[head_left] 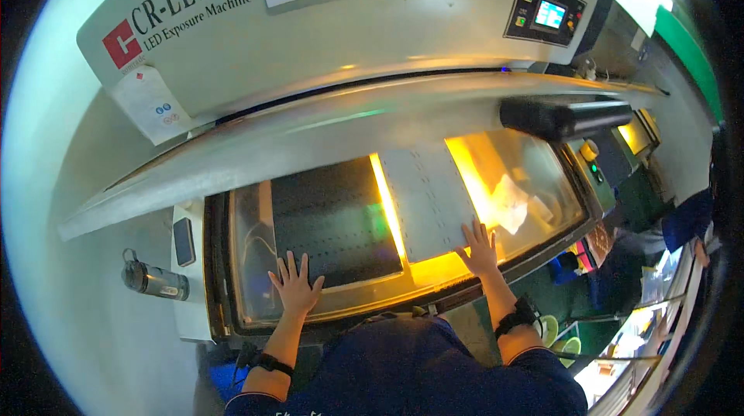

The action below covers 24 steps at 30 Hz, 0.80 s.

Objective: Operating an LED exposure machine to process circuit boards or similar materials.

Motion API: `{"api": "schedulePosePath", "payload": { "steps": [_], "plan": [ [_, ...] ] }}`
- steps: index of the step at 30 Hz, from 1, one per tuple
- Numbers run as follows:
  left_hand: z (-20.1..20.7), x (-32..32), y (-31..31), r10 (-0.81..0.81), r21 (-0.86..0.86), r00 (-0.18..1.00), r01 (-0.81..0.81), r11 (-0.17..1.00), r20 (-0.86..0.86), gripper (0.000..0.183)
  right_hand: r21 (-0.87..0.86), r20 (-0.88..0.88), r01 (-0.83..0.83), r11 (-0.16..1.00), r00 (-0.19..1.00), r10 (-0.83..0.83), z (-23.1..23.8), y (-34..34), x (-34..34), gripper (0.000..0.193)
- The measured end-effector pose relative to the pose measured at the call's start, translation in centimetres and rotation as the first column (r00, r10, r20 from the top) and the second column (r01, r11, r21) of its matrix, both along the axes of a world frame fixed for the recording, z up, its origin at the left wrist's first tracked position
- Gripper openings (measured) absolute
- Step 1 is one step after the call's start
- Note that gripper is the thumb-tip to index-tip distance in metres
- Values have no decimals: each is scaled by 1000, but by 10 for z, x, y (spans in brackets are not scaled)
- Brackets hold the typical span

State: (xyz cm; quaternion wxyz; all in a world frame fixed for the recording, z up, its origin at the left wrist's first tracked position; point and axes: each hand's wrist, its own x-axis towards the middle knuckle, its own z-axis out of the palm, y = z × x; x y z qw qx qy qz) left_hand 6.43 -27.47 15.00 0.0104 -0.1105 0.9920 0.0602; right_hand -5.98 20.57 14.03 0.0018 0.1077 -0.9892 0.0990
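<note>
My left hand (295, 284) lies flat with fingers spread on the glass bed (256, 261) of a large grey exposure machine, at the near edge of a dark perforated panel (333, 218). My right hand (480, 247) is spread flat on the near right corner of a pale grey perforated sheet (426, 199) that lies on the same glass. Yellow light glows from under the glass around that sheet. Neither hand grips anything. Both wrists wear black straps.
The machine's raised lid (333, 125) overhangs the bed, with a black handle bar (566, 118) at its right. A control panel with a small screen (546, 13) sits upper right. A black cylinder (155, 280) hangs at the left. Another person in blue (686, 222) stands far right.
</note>
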Motion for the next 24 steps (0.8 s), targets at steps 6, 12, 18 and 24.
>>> {"api": "schedulePosePath", "payload": {
  "steps": [6, 12, 18, 24],
  "plan": [
    [-7, -11, -3, -9, -15, 998, 8, 1000, -56, 76, 45, 39, -3, 999, 999, 2, -15, 15, 3, 74],
    [-8, -13, -3, -25, 11, 994, 26, 1000, -108, 76, 160, -203, 171, 972, 970, -137, 70, -8, -9, 103],
    [-9, -7, -8, -7, 4, 1000, 7, 1000, -31, 76, -58, -948, -151, 987, 318, -7, 416, -57, -5, 66],
    [-2, -4, 5, -23, 11, 997, 24, 1000, -77, 80, -103, -748, 62, 993, 653, -118, 426, -48, 16, 32]
  ]
}}
